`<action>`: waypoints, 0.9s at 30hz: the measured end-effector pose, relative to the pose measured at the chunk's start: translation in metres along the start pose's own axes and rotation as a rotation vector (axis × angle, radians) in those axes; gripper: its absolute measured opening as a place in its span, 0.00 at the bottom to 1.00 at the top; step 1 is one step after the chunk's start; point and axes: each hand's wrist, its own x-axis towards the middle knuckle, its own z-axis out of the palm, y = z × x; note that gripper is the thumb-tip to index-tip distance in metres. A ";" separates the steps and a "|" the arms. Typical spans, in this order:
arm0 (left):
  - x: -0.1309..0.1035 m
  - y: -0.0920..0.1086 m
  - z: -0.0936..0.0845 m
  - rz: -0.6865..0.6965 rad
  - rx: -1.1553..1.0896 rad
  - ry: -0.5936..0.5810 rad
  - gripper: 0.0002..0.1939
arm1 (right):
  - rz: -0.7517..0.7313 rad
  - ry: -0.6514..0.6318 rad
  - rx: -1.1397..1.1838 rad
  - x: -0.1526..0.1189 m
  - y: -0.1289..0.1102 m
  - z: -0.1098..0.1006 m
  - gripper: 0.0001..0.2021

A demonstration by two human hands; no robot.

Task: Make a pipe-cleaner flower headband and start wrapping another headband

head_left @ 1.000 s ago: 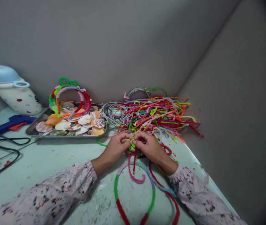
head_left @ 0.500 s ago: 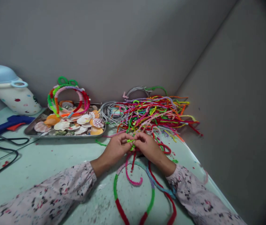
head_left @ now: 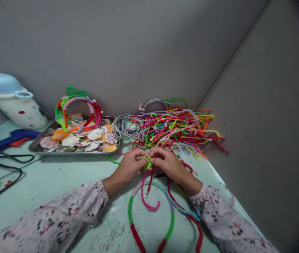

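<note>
Between my fingertips is a lime-green pipe cleaner [head_left: 147,163], bent into small curls. My left hand [head_left: 131,165] pinches it from the left, and my right hand [head_left: 167,164] grips it from the right with thumb and forefinger. Below them on the table lies a hoop wrapped in coloured pipe cleaners [head_left: 130,209], with pink, green, red, purple and blue stretches. A loose pink pipe cleaner [head_left: 149,207] curls inside the hoop. To its right runs a red pipe cleaner [head_left: 199,230], crossed by a light blue one [head_left: 185,211] near my right sleeve.
A metal tray [head_left: 73,153] of seashells stands behind on the left, with finished-looking wrapped hoops [head_left: 97,109] resting on it. Grey wire coils [head_left: 123,128] and a heap of pipe cleaners [head_left: 175,126] lie against the wall. Farther left are a blue glue gun [head_left: 4,140] and a white bottle [head_left: 20,109].
The lime-green pipe cleaner has turned slightly between my fingertips, and its curls show more. My right forearm has shifted a little right; the red and light blue pipe cleaners beside it moved right too.
</note>
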 end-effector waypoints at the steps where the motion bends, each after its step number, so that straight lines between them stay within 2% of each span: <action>1: 0.000 -0.001 0.000 0.003 0.000 -0.003 0.06 | -0.013 0.011 -0.038 0.000 0.000 -0.002 0.06; 3: 0.001 -0.002 0.000 0.008 0.005 -0.013 0.05 | -0.074 0.065 -0.155 0.000 0.000 -0.007 0.06; 7: 0.001 -0.001 0.001 -0.011 0.021 -0.010 0.05 | -0.329 0.216 -0.499 0.007 -0.006 -0.018 0.07; 9: 0.000 0.001 0.002 -0.021 0.015 0.001 0.06 | -0.421 0.212 -0.620 0.015 -0.008 -0.021 0.08; 11: 0.000 0.003 0.003 -0.023 0.007 0.004 0.06 | -0.453 0.147 -0.713 0.023 -0.007 -0.023 0.09; 14: -0.002 0.004 0.003 -0.019 -0.013 0.003 0.05 | -0.372 0.062 -0.918 0.032 -0.001 -0.027 0.09; 18: 0.000 0.004 0.000 -0.030 -0.057 0.045 0.05 | -0.168 0.054 -1.142 0.030 0.010 -0.033 0.11; 23: 0.004 0.002 -0.005 -0.024 -0.139 0.137 0.08 | -0.149 0.072 -1.149 0.027 0.009 -0.031 0.13; 27: 0.004 0.002 -0.005 -0.013 -0.179 0.161 0.09 | -0.128 0.061 -1.179 0.036 0.002 -0.027 0.15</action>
